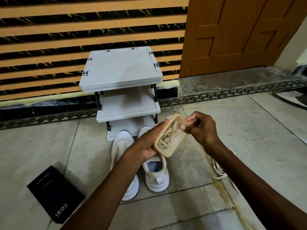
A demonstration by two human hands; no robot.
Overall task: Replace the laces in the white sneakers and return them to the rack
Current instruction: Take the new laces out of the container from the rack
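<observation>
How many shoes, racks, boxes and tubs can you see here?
White sneakers: 2
Rack: 1
Black box: 1
Tub with laces inside: 1
Total: 5

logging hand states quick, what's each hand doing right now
Left hand: holds the translucent rectangular plastic container of beige laces.
Right hand: pinches that container's top rim.

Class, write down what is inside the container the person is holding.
A tangle of pale laces lies inside the container. Its bottom, beneath them and behind the left hand, is hidden.
</observation>
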